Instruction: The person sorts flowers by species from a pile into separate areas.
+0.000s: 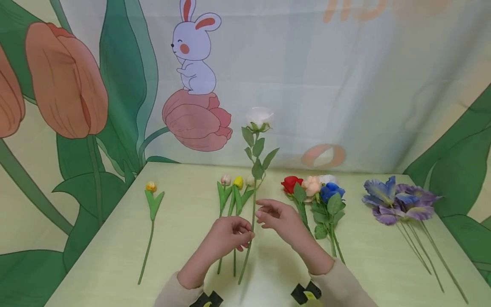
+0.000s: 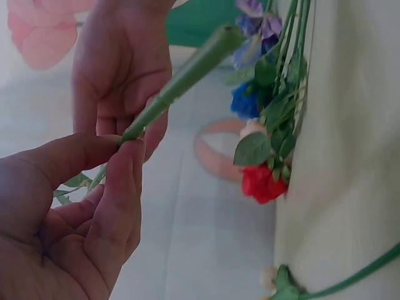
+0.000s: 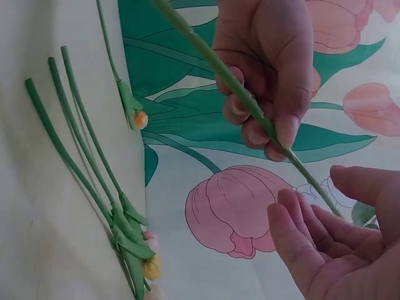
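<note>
A white artificial rose [image 1: 260, 117] stands upright above the middle of the table, its long green stem and leaves below the bloom. My left hand [image 1: 230, 234] pinches the lower stem [image 2: 181, 81] between thumb and fingertips. Just right of the stem and slightly higher, my right hand [image 1: 281, 221] holds its thumb and fingers apart, loosely bent. In the right wrist view, the stem passes by the gap between that thumb and the fingers [image 3: 300, 237], and no grip on it shows. Several tulips lie behind the left hand, among them a yellow tulip [image 1: 238, 182].
A single orange-yellow tulip [image 1: 151, 186] lies at the left of the table [image 1: 115, 256]. Right of the hands lie a red rose [image 1: 292, 184], a peach rose [image 1: 312, 186], a blue rose [image 1: 331, 192] and another white bloom. Farther right are blue-purple flowers [image 1: 399, 200]. A printed curtain [image 1: 307, 85] hangs behind.
</note>
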The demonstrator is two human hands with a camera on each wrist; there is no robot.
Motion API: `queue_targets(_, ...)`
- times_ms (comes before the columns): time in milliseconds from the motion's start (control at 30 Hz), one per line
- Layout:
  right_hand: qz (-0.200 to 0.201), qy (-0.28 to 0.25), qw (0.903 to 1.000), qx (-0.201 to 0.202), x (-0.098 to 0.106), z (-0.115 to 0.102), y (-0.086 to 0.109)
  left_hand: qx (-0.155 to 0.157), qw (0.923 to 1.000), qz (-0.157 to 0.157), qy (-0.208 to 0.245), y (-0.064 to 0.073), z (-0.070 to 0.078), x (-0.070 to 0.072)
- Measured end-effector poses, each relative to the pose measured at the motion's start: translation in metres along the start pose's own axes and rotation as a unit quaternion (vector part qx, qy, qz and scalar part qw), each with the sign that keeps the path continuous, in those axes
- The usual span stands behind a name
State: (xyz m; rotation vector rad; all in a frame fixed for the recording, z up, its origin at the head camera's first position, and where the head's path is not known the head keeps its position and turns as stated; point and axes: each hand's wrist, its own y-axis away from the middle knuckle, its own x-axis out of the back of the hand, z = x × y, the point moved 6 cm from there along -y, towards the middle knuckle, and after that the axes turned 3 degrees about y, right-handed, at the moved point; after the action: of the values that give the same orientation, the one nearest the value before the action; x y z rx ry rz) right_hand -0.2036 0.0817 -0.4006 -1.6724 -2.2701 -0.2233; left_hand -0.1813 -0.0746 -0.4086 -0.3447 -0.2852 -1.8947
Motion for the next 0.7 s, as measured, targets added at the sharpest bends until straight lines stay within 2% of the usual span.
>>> queue_targets(167,-0.013,-0.031,0.9994,-0.004,0.005,0.005,0.007,-0.008,0.9997,-0.024,-0.002,-0.001,0.002,-0.021)
queue_targets(267,-0.019,-0.043,0.9989,-0.008,0.01,0.012,0.012,-0.019,0.9984,-0.037,-0.039,0.0,0.003,-0.03)
queue_targets(367,-0.026,-0.041,0.9987,-0.017,0.019,0.022,0.02,-0.028,0.9945,-0.051,-0.087,0.003,0.0,-0.031)
queue_targets(467,-0.032,-0.028,0.9984,-0.037,0.033,0.035,0.031,-0.031,0.9891,-0.052,-0.134,0.008,-0.009,-0.02)
queue_targets(533,-0.034,-0.014,0.9978,-0.055,0.045,0.046,0.038,-0.02,0.9865,-0.041,-0.157,0.011,-0.017,-0.006)
queue_targets(600,-0.032,0.003,0.9968,-0.073,0.057,0.056,0.046,-0.004,0.9833,-0.016,-0.181,0.015,-0.025,0.013)
queue_targets(700,-0.019,0.039,0.9933,-0.107,0.075,0.072,0.058,0.037,0.9762,0.038,-0.21,0.022,-0.042,0.046)
